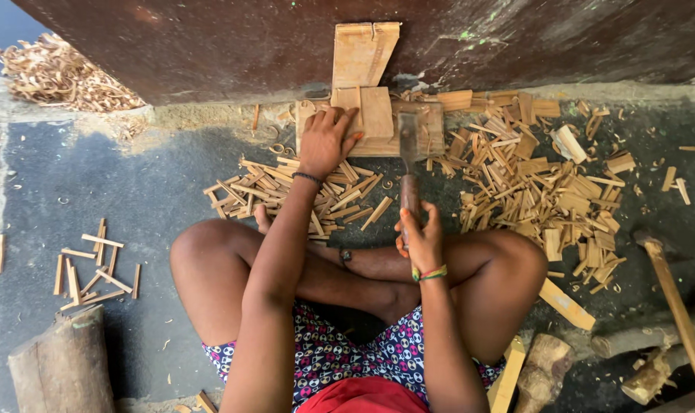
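Right, nearest me: I sit cross-legged on the floor, a log stub [64,367] by my left knee, a yellow slat [565,304] and a long tool handle [680,313] by my right. My right hand [420,241] is closed round the handle of the chisel [408,164], fingers wrapped tight, blade pointing away from me onto the work. My left hand [326,141] lies flat, fingers spread, pressing down on the small wood block [366,111]; nothing gripped, only pinned. That block sits on the flat board [431,130] right against the dark wall [209,46], with another pale board [362,50] leaning up behind it.

Progress, as I judge it: a lot is split already. A heap of split sticks [301,191] lies under my left arm, a bigger chip pile [538,183] spreads to the right, and a small sorted bunch [95,268] lies off to the left. The block under my hand looks whole, so this piece is barely begun. Far left corner, a mound of curly shavings [56,73]. I can't tell how many blocks remain uncut.
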